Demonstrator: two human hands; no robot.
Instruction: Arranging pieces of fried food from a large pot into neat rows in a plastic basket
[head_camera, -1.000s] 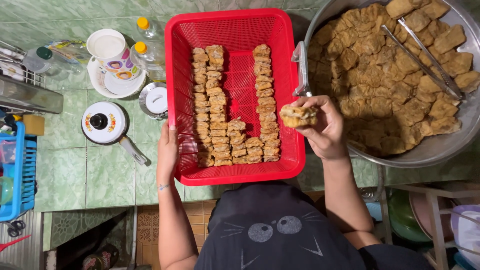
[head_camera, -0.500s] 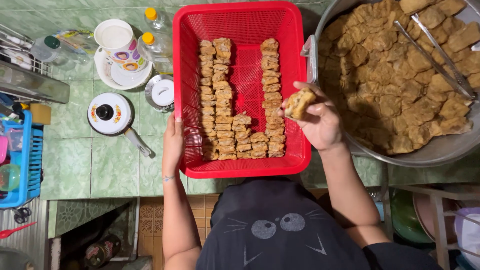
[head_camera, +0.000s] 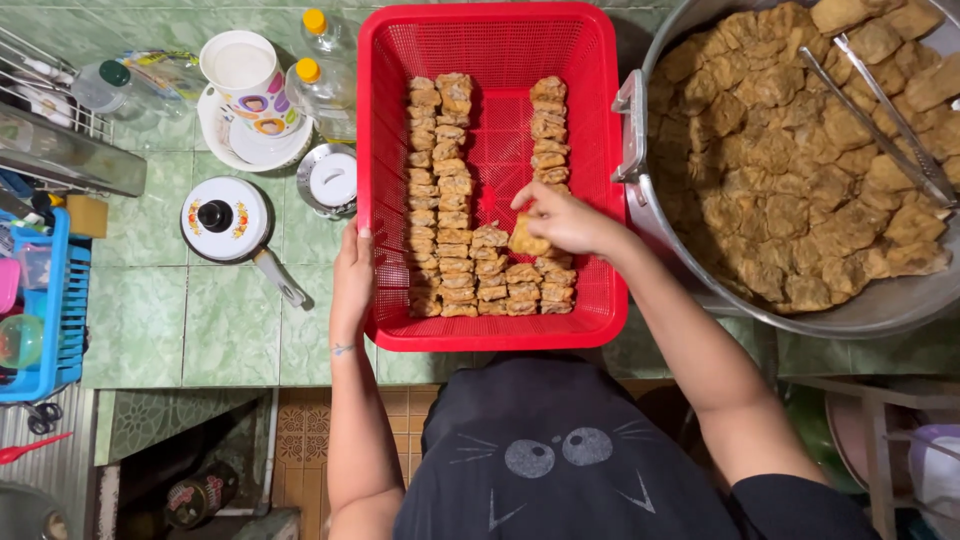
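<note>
— Surface and surroundings?

— Green tiled counter, seen from above. A red basket stands at its front edge; a large metal pan of fried pieces with tongs sits just right of it. At the counter's back left: a mug on plates, two oil bottles, a small lidded pot. A blue rack sits at the left edge. Patterned floor tiles show below.

— Hands?

— Left hand rests on the basket's left rim, fingers curled over it. Right hand is inside the basket, fingers pinched on a fried piece touching the right-hand row, near the front.
</note>
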